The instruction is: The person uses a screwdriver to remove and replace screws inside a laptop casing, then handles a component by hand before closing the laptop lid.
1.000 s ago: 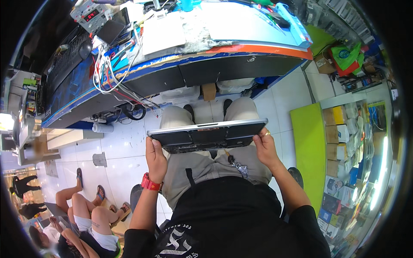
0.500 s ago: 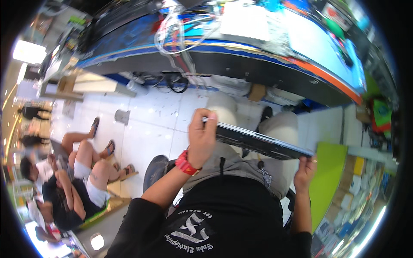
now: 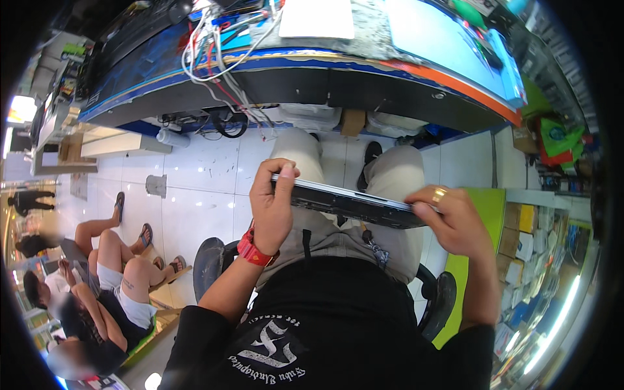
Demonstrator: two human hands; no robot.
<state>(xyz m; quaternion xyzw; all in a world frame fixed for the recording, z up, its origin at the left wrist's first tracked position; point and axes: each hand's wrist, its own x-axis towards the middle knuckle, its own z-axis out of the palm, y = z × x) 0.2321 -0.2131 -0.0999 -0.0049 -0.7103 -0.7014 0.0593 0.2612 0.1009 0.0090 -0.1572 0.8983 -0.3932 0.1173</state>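
Observation:
Above my lap an open-cased laptop [image 3: 344,201], silver-edged with dark parts, is held nearly flat, tilted so its edge shows. My left hand [image 3: 273,201] grips its left end, thumb near the top edge, a red watch [image 3: 253,249] on that wrist. My right hand [image 3: 448,221], with a gold ring, grips the right end. Beneath are my khaki-trousered legs [image 3: 396,175] and some keys [image 3: 376,250] hanging at my waist.
A cluttered workbench [image 3: 299,81] with cables, a white sheet and a blue mat [image 3: 442,45] spans the front. A green bench [image 3: 468,273] and display case stand right. Other people [image 3: 110,292] sit lower left, and storage bins [image 3: 305,117] lie under the workbench.
My left hand and the laptop's left end have moved rightward and upward since a second ago, leaving the laptop slanted. My right hand has since come round higher on the right end.

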